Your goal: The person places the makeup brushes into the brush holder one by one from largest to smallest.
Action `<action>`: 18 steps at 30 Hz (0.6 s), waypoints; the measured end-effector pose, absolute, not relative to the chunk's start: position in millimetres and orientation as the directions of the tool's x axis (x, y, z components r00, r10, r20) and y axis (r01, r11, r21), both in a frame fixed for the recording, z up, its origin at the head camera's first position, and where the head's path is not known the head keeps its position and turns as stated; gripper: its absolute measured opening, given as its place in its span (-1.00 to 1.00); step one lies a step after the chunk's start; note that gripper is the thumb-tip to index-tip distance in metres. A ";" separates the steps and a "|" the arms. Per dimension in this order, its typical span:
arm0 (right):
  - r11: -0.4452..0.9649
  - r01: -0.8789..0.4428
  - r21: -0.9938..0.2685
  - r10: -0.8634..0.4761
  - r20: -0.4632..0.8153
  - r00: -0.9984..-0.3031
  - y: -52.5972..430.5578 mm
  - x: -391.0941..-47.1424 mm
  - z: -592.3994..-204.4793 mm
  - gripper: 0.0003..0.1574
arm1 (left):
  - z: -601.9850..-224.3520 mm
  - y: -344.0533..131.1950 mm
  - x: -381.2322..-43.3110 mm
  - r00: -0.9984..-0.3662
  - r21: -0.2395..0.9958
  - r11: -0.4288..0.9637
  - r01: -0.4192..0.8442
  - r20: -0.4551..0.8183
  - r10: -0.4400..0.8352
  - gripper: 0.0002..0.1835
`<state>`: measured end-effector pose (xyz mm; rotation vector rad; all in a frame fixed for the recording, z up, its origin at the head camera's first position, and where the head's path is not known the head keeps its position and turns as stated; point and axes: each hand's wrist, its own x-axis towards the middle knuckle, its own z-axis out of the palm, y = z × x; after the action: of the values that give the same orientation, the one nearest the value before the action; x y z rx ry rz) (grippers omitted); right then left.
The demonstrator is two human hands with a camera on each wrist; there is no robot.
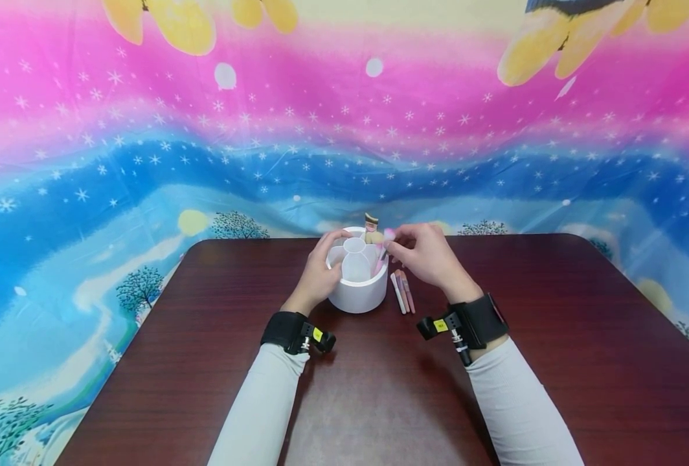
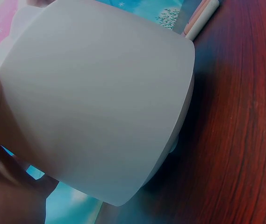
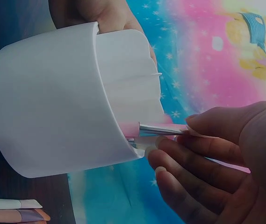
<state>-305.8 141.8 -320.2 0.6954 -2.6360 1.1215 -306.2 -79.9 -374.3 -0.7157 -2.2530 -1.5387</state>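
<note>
A round white brush holder (image 1: 357,298) with petal-shaped compartments stands on the table. My left hand (image 1: 318,275) grips its left side, with the fingers over the rim; part of that hand shows at the left edge of the left wrist view. At the holder's right side, my right hand (image 1: 429,256) pinches a makeup brush between thumb and fingers. The brush (image 3: 132,129) has a pink handle and a silver ferrule. Its handle end dips inside the holder's rim, while the fingertips hide part of its upper end.
A few makeup brushes (image 1: 403,292) lie side by side on the dark wooden table (image 1: 234,362), just right of the holder. A small brown-capped figure (image 1: 371,223) shows at the holder's back rim. Behind the table hangs a colourful printed cloth (image 1: 333,162).
</note>
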 end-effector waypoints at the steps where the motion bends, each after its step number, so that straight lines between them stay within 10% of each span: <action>1: 0.601 -0.491 -0.631 -0.344 0.350 -0.871 142.0 -305.8 -320.1 -0.82 | -374.4 -79.8 -306.6 -0.822 0.768 0.294 0.569 0.523 0.223 -0.40; 18: 0.607 -0.519 -0.602 -0.353 0.380 -0.855 142.7 -305.8 -318.7 -0.81 | -372.4 -79.4 -304.8 -0.826 0.768 0.305 0.563 0.518 0.221 -0.39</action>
<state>-305.8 142.7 -318.7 0.7198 -2.6108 1.0837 -304.8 -79.4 -372.4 -0.7071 -2.2620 -1.5286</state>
